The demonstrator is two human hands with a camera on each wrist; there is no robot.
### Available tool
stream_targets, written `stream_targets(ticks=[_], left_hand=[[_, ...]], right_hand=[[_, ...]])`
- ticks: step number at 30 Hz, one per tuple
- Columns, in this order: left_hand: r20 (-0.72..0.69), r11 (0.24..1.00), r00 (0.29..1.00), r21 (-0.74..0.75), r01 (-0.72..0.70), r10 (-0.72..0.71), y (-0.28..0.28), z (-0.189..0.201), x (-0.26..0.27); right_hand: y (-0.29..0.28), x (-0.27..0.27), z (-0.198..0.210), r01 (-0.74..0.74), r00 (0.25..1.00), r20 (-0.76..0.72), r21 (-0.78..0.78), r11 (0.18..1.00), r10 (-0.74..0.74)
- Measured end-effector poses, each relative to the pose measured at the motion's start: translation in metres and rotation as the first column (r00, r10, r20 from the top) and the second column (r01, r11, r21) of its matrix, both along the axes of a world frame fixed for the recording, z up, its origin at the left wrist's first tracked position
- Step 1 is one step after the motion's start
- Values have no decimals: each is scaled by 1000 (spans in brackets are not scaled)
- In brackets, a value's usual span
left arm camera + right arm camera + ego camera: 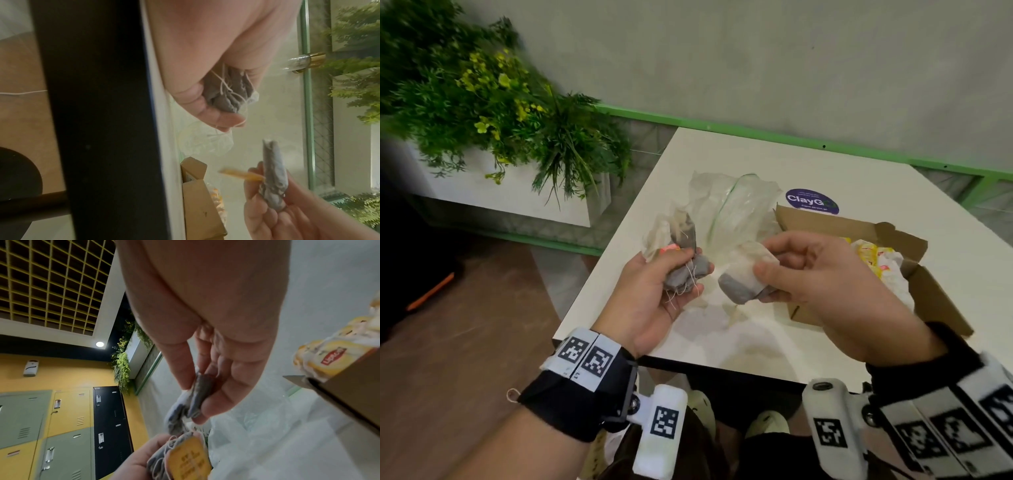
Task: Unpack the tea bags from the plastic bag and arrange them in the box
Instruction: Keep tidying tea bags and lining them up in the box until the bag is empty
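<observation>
My left hand (674, 274) grips a bunch of grey tea bags (686, 275) with white strings, held above the table's near left part. The same bunch (228, 92) shows in the left wrist view, with a yellow tag (190, 460) in the right wrist view. My right hand (791, 267) pinches a small stack of tea bags (744, 279) between thumb and fingers, left of the cardboard box (928, 294). The crumpled clear plastic bag (732, 205) lies on the table behind both hands. Yellow tea bag packets (873, 257) lie inside the box.
A white table (756, 346) holds everything; its near edge runs just in front of my wrists. A round purple sticker (812, 201) is behind the box. A planter with green plants (493, 109) stands to the left beyond the table. A green rail (791, 138) runs behind.
</observation>
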State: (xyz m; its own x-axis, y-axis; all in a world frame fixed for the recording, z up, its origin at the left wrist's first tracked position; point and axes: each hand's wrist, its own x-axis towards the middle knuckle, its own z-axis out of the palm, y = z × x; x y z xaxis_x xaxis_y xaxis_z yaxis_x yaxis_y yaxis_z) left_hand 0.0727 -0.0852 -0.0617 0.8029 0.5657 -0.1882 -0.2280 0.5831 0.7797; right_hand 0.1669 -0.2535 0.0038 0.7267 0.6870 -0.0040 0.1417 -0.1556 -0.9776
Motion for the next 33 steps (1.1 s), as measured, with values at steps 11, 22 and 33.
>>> stream_targets(ticks=[11, 22, 33], left_hand=[[76, 996, 993, -46, -82, 85, 3, -3, 2], [59, 987, 997, 155, -53, 44, -4, -7, 3], [115, 958, 981, 261, 120, -154, -11, -8, 0]], right_hand=[[-12, 10, 18, 49, 988, 151, -86, 995, -36], [-4, 13, 35, -51, 944, 313, -166, 985, 101], [26, 16, 29, -80, 853, 440, -422, 903, 282]])
